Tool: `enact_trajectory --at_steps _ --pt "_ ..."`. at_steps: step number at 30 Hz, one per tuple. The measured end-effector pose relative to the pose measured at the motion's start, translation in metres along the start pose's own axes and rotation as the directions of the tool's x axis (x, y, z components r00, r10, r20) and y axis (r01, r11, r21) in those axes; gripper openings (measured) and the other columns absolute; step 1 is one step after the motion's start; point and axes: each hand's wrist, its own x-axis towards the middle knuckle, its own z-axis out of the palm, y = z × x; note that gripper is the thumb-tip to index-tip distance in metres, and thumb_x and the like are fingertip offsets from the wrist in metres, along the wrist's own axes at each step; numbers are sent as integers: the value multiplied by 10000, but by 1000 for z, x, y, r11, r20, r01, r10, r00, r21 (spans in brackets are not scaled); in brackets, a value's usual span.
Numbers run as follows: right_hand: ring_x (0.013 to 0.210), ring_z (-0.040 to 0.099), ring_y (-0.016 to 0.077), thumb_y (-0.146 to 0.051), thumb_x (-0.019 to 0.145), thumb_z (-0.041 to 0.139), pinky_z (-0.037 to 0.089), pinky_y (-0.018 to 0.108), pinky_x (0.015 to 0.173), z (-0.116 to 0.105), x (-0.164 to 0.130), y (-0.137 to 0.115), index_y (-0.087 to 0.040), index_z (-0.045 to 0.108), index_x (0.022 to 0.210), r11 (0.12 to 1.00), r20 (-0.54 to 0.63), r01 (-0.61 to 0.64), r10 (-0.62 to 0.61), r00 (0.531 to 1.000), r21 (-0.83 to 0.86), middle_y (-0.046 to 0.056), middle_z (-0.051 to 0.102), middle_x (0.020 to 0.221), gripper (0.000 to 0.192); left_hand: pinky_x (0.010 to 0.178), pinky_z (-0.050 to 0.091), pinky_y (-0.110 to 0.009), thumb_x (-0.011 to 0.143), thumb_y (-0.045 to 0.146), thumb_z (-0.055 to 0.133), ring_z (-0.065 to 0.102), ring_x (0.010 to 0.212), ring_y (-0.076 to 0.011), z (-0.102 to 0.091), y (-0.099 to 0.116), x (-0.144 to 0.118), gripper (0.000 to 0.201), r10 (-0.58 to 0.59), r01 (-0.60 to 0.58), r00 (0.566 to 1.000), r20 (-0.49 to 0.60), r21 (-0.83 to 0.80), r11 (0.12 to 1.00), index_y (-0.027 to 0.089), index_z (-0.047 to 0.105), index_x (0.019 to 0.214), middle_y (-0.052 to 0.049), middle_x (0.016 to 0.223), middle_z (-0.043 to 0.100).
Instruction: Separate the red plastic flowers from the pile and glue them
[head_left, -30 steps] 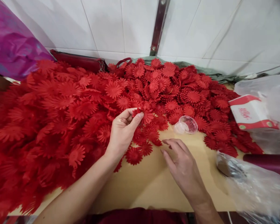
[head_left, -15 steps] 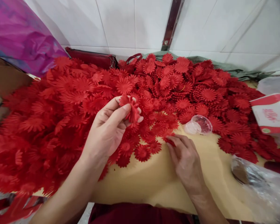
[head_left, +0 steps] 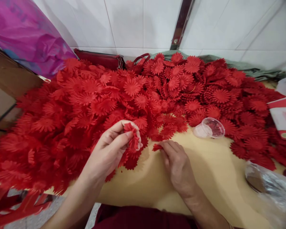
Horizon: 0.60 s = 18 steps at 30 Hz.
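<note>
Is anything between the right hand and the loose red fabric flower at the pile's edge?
Nothing visible: the right hand already has its fingers on the loose red fabric flower, lying on bare tan tabletop.

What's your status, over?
Left hand pinching a bunch of red fabric flowers. Right hand fingering one flower on table. Clear cup beside, apart.

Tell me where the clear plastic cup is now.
In the head view the cup lies on its side right of centre on the table, at the flower pile's edge, beyond the right hand.
</note>
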Motion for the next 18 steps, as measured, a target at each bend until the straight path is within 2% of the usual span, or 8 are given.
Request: enact_trajectory --at_steps 3,5,8,10,12,14,16,18 --pt "1235 530 327 -77 960 450 465 539 1037 -9 -2 -5 -180 603 1338 985 -96 -1 -15 995 -171 160 611 1341 421 660 565 -252 770 271 778 579 600 -108 -2 -7 1 162 -65 65 998 20 -10 998 162 709 869 -13 743 657" --pt "1306 454 372 -86 945 494 431 581 1046 -8 -5 -17 -203 618 1337 963 -51 92 -109 993 -255 173 557 1409 427 674 564 -248 765 268 782 591 616 -106 -3 -13 7 169 -49 48 999 -8 -33 998 162 702 869 -9 758 663" --pt "1238 476 356 -188 961 577 466 538 998 5 -7 -40 -223 649 1281 931 164 309 -279 946 -197 152 602 1334 329 677 543 -218 785 266 774 613 660 -104 -5 -25 18 161 -9 6 998 -54 -54 999 165 700 887 -5 790 680" --pt "1189 505 339 -311 967 621 497 507 965 18 -2 -51 -224 630 1298 929 270 341 -295 916 -141 145 612 1309 342 663 526 -198 801 275 768 621 677 -99 -6 -34 26 158 -3 -2 996 -88 -54 999 174 699 900 0 818 697" --pt "1069 549 291 -303 983 600 522 449 893 28 8 -54 -235 668 1179 925 320 362 -309 896 -120 114 640 1196 218 650 512 -182 807 280 771 621 670 -89 -7 -42 32 159 0 -4 993 -120 -36 999 185 695 909 10 842 712" --pt "974 560 245 -212 1000 548 523 395 847 30 19 -50 -219 676 1066 916 348 385 -325 879 -116 81 652 1077 144 640 500 -167 813 282 776 617 663 -78 -6 -46 36 162 10 -11 991 -133 -1 1000 193 695 923 20 865 721" --pt "936 563 226 -153 1002 513 519 374 844 23 26 -43 -199 668 1022 922 347 370 -311 885 -118 64 659 1002 163 641 495 -158 816 279 780 617 672 -74 -4 -45 38 160 37 -35 991 -129 16 999 195 701 928 21 877 723" --pt "944 573 232 -155 1007 497 518 387 863 12 27 -36 -188 665 1059 935 325 332 -278 904 -126 66 674 998 178 673 507 -162 825 267 773 630 710 -85 1 -40 35 140 80 -78 992 -102 17 997 189 712 923 8 881 722"
